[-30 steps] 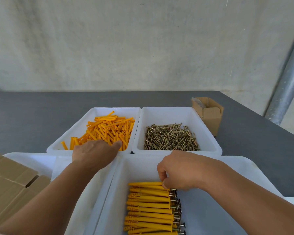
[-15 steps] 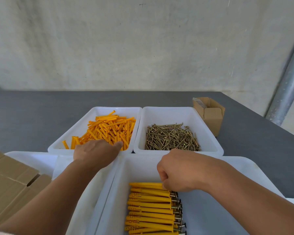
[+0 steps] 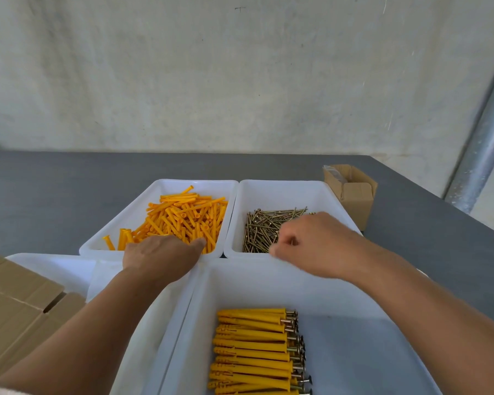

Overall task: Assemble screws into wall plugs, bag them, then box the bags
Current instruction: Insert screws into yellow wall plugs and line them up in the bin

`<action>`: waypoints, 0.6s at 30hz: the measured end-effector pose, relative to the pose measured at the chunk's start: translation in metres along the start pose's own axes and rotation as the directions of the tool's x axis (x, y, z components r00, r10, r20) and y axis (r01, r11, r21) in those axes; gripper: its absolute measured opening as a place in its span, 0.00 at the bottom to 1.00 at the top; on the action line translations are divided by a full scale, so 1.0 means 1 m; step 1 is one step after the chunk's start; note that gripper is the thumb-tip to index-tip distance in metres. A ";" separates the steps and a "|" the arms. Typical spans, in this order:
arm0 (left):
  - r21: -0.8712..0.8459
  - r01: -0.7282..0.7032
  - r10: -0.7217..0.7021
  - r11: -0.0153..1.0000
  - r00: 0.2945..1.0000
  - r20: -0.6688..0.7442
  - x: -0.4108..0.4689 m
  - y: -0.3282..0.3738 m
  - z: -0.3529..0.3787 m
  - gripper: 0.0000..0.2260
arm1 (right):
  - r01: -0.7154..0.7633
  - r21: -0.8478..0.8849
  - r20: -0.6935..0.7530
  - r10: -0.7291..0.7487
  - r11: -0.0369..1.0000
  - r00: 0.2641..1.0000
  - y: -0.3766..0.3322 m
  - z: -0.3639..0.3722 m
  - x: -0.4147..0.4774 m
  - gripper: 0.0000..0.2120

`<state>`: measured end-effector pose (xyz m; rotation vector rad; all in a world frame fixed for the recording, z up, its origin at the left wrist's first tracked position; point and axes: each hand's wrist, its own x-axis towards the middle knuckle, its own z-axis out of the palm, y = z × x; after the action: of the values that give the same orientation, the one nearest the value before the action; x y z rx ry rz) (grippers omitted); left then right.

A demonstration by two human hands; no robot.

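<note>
Assembly step, pick phase. Your left grip (image 3: pixel 161 253) is at the near edge of the plugs (image 3: pixel 188 215), fingers hidden, so can't tell if it holds one. Right grip (image 3: pixel 311 243) is curled over the screws (image 3: pixel 264 226), blurred, hold unclear. Finished sets (image 3: pixel 251 346) lie in the near bin (image 3: pixel 240 283). Next: single out one of each, align screw tip to plug mouth.

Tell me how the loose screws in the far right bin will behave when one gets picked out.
The screws lie crisscrossed in a heap, so lifting one will probably drag neighbours along. They look thin, metallic: likely stiff and heavy for their size. Round shanks might roll, though the walls of the white bin should contain them.
</note>
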<state>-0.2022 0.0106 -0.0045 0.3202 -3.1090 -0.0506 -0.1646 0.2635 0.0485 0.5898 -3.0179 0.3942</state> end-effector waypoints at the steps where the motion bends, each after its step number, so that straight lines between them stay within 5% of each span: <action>1: 0.002 -0.001 0.001 1.000 1.000 0.002 0.000 0.000 0.000 0.30 | -0.048 0.027 -0.063 0.050 0.998 0.997 0.008 0.001 0.004 0.19; 3: 0.003 -0.005 0.005 1.000 1.000 0.006 0.001 0.000 0.000 0.30 | -0.153 0.027 -0.100 0.155 0.988 0.983 0.024 0.008 0.009 0.22; 8: 0.022 -0.010 0.009 1.000 0.999 0.031 0.003 -0.001 0.000 0.31 | -0.325 0.006 0.098 0.322 0.946 0.942 0.052 0.026 0.016 0.25; 13: 0.029 -0.011 0.009 1.000 0.998 0.065 0.004 -0.002 -0.001 0.32 | -0.370 -0.073 0.207 0.377 0.926 0.903 0.053 0.033 0.025 0.34; 18: 0.038 -0.025 0.022 0.999 0.997 0.073 0.003 -0.002 -0.003 0.32 | -0.366 -0.084 0.274 0.374 0.927 0.886 0.058 0.035 0.033 0.30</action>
<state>-0.2046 0.0082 -0.0019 0.2888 -3.1883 -0.0019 -0.2169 0.2948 0.0035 0.0596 -3.4127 0.2948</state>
